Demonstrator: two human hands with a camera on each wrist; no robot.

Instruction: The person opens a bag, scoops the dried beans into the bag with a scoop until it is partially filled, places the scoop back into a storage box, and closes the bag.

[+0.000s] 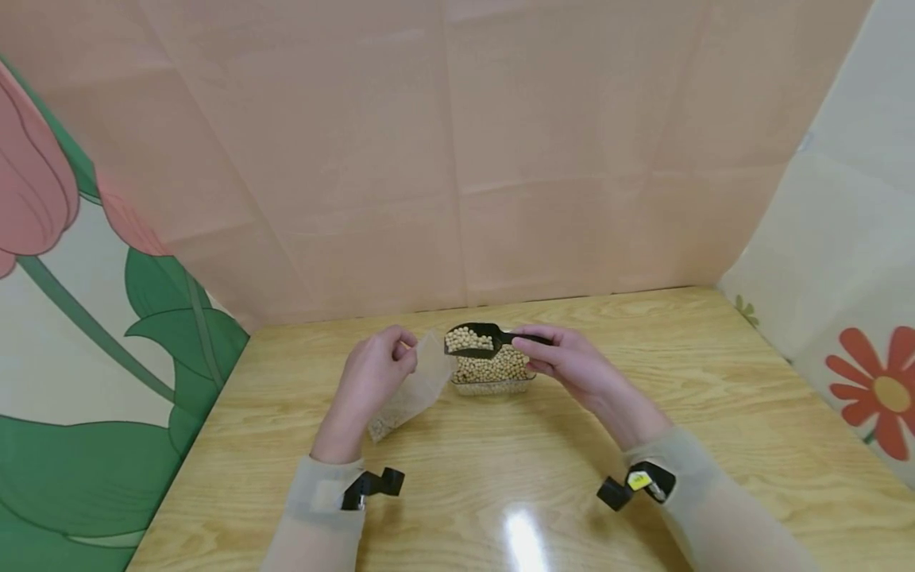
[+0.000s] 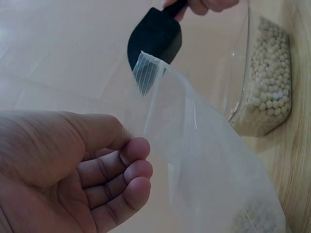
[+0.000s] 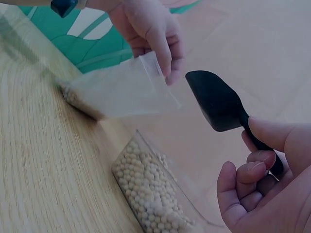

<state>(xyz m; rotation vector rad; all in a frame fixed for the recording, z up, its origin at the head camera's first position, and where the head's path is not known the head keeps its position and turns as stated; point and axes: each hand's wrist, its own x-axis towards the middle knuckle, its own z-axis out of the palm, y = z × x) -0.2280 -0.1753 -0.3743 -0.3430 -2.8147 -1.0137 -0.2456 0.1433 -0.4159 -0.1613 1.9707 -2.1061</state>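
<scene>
Left hand [image 1: 375, 365] pinching zip-lock bag [image 1: 425, 384] left of clear tub [image 1: 493, 388]; right hand [image 1: 568, 365] gripping loaded scoop [image 3: 216, 102] above tub; probably bagging soybeans [image 1: 468, 340], next calls for steady tipping

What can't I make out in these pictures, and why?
Left wrist: the bottom of the bag, cut off by the lower edge.
Right wrist: the pale pieces in the scoop, hidden by its black wall.
Right wrist: part of the container, cut off by the lower edge.
</scene>
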